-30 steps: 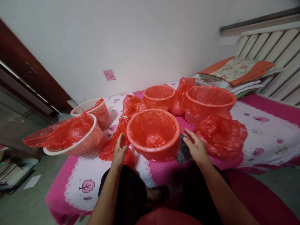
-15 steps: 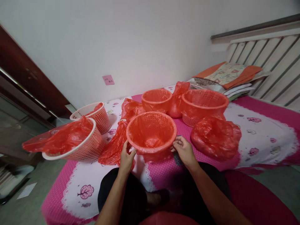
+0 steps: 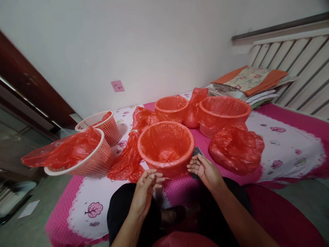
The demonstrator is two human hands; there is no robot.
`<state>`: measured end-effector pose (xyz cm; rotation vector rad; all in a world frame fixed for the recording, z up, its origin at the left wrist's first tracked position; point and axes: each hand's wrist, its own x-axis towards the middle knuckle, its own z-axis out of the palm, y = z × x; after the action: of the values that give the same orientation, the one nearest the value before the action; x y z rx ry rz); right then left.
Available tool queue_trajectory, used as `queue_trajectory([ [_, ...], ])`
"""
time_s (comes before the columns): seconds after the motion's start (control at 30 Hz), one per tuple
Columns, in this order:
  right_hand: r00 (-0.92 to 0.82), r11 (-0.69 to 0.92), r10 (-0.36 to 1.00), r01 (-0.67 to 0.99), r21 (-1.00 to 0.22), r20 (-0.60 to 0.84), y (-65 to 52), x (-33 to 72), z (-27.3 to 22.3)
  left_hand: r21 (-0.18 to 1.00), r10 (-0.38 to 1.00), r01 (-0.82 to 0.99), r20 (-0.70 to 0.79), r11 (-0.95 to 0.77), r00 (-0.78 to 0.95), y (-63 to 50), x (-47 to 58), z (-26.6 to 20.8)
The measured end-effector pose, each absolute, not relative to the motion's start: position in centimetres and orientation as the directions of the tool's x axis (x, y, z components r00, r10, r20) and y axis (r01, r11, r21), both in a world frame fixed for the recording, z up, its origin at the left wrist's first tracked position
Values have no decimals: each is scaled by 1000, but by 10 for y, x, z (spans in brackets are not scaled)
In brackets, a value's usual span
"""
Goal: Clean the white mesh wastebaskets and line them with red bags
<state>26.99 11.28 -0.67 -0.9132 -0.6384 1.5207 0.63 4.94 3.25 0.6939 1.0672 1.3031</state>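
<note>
A basket lined with a thin red plastic bag stands upright in front of me. My left hand is just below its front left side, fingers stretched out and apart, holding nothing. At the lower right side of the same basket is my right hand, its fingers loosely bent and apart around nothing. Whether the right fingertips touch the bag I cannot tell. A small dark piece of cloth or packet lies behind the right hand, partly hidden. Crumpled red plastic bags lie to the left of the basket.
Two more red-lined baskets stand behind. A bulging red bag sits at right, another red bag between the rear baskets. Pale baskets with red bags stand at left. Folded textiles lie by the radiator.
Both hands have let go of the basket's rim. The left hand moved down and right with its fingers opening; the right hand drew slightly away. The basket stays in place.
</note>
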Motion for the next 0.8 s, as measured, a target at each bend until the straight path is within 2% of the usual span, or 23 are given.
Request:
queue_trajectory([
  [0.13,-26,-148,986,-591,-793,-165,116,255,-1,803,966,-554,-260,218,4,51,21,41],
  [0.33,-5,-118,989,-644,-756,-150,122,237,15,743,941,-633,-332,216,-68,68,19,32],
  [0.57,1,-105,991,-631,-769,-135,124,233,20,691,886,-688,-438,221,-154,78,24,35],
  [0.8,-18,-124,989,-619,-775,-144,120,232,20,717,916,-678,-365,163,-166,76,26,31],
])
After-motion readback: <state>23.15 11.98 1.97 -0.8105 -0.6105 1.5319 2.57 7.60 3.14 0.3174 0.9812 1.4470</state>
